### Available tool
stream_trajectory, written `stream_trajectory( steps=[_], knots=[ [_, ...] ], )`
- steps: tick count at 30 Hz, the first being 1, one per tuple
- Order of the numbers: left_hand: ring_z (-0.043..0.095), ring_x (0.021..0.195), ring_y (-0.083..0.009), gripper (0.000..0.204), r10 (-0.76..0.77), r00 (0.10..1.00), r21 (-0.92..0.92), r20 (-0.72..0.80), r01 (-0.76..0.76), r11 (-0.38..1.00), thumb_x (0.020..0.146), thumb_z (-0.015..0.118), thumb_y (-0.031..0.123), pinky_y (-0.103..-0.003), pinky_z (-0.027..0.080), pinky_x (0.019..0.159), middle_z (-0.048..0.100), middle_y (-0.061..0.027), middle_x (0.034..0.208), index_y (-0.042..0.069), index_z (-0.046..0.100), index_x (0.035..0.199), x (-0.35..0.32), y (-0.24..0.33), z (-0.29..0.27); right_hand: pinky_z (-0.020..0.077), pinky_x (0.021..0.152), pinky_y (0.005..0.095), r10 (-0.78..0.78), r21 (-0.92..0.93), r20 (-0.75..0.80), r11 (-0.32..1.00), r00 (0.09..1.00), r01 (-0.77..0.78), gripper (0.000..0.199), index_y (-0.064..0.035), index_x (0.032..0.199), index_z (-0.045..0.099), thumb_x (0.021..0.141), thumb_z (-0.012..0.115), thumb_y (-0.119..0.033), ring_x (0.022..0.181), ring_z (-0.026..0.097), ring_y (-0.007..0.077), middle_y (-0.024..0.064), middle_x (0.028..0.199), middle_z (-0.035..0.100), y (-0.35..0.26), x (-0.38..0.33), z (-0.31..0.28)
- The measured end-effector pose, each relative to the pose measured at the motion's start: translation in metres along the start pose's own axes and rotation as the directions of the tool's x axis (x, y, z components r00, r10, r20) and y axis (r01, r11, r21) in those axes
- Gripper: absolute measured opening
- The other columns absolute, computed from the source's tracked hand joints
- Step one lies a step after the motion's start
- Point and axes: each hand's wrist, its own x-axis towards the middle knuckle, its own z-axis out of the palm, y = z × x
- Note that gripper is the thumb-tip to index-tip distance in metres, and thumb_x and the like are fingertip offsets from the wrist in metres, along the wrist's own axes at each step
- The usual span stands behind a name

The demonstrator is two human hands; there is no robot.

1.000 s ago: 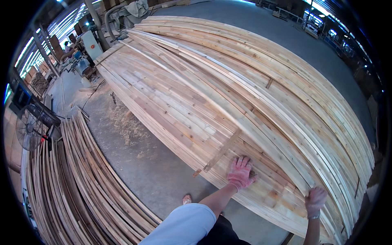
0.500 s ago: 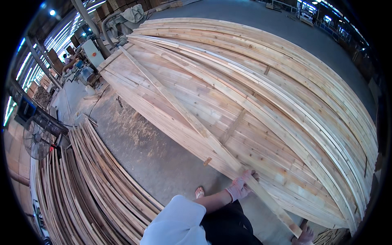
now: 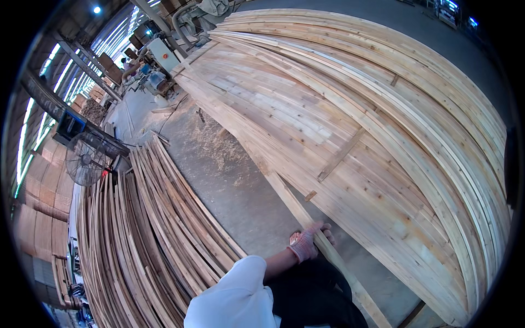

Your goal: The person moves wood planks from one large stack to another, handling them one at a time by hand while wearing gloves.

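Observation:
My left hand [image 3: 310, 240], in a pinkish work glove, is closed around a long pale wooden plank [image 3: 293, 205]. The plank slants down past my legs to the lower edge. Its far part runs beside the near edge of a large low stack of boards [image 3: 295, 115]. My right hand is out of the picture.
Many long narrow strips [image 3: 147, 235] lie in a heap on the left. A standing fan [image 3: 87, 158] is behind them. Sawdust [image 3: 219, 147] covers part of the concrete floor. Machinery with a grey control box [image 3: 162, 54] stands at the far end.
The plank has come off the top of the stack toward me and to the left, carried by my left hand. My right hand, earlier at its near end, has left the view. The view has shifted.

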Motion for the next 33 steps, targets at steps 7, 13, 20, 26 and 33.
stream_trajectory(
  steps=[7, 13, 20, 26, 33],
  knots=[
    [0.057, 0.075, -0.0288, 0.027, 0.125, 0.986, -0.145, 0.111, -0.108, 0.983, 0.085, 0.062, 0.03, -0.051, 0.048, 0.081, 0.057, -0.0077, 0.076, 0.005, 0.059, 0.093, 0.016, 0.057, -0.029, 0.0509, 0.068, 0.0447, 0.011, 0.023, 0.055, 1.0, 0.998, -0.012, 0.02, -0.0133, 0.087, 0.071, 0.08, 0.061, -0.03, 0.074, 0.065, 0.0291, 0.0132, 0.073, 0.066, -0.002, 0.042, 0.013],
    [0.059, 0.08, -0.0314, 0.033, 0.437, 0.896, -0.154, -0.08, -0.445, 0.882, 0.09, 0.057, 0.038, -0.052, 0.049, 0.082, 0.06, -0.0111, 0.083, 0.005, 0.057, 0.096, 0.049, 0.107, -0.032, 0.0488, 0.074, 0.043, 0.044, -0.144, 0.178, 0.989, 0.983, -0.019, 0.025, -0.012, 0.083, 0.069, 0.075, 0.068, -0.035, 0.081, 0.064, 0.0289, 0.0117, 0.078, 0.066, -0.031, 0.098, -0.012],
    [0.06, 0.098, -0.029, 0.034, 0.122, 0.992, 0.049, 0.037, -0.124, 0.991, 0.089, 0.061, 0.033, -0.048, 0.047, 0.093, 0.063, -0.0114, 0.103, 0.005, 0.057, 0.107, 0.022, 0.035, -0.021, 0.0435, 0.081, 0.0374, -0.11, 0.111, 0.061, 0.989, 0.992, 0.103, 0.038, -0.0175, 0.08, 0.065, 0.054, 0.084, -0.038, 0.081, 0.064, 0.0236, 0.0047, 0.078, 0.066, -0.155, 0.145, -0.039],
    [0.059, 0.108, -0.0301, 0.039, -0.289, 0.955, 0.241, -0.07, 0.297, 0.924, 0.085, 0.067, 0.03, -0.046, 0.047, 0.098, 0.062, -0.0128, 0.115, 0.005, 0.056, 0.113, 0.023, -0.058, -0.046, 0.0479, 0.075, 0.0411, -0.456, 0.476, 0.051, 0.794, 0.889, 0.38, 0.044, -0.0144, 0.1, 0.065, 0.066, 0.078, -0.04, 0.083, 0.063, 0.0303, 0.0089, 0.088, 0.066, -0.254, 0.15, -0.084],
    [0.062, 0.1, -0.0284, 0.035, 0.114, 0.988, 0.286, -0.104, -0.08, 0.955, 0.09, 0.063, 0.032, -0.046, 0.05, 0.093, 0.062, -0.0124, 0.108, 0.004, 0.056, 0.11, -0.009, 0.047, -0.026, 0.0495, 0.077, 0.0416, -0.104, 0.426, 0.293, 0.904, 0.95, -0.032, 0.029, -0.01, 0.097, 0.069, 0.086, 0.061, -0.035, 0.089, 0.065, 0.0342, 0.0168, 0.092, 0.068, -0.068, 0.141, -0.066]
  ],
)
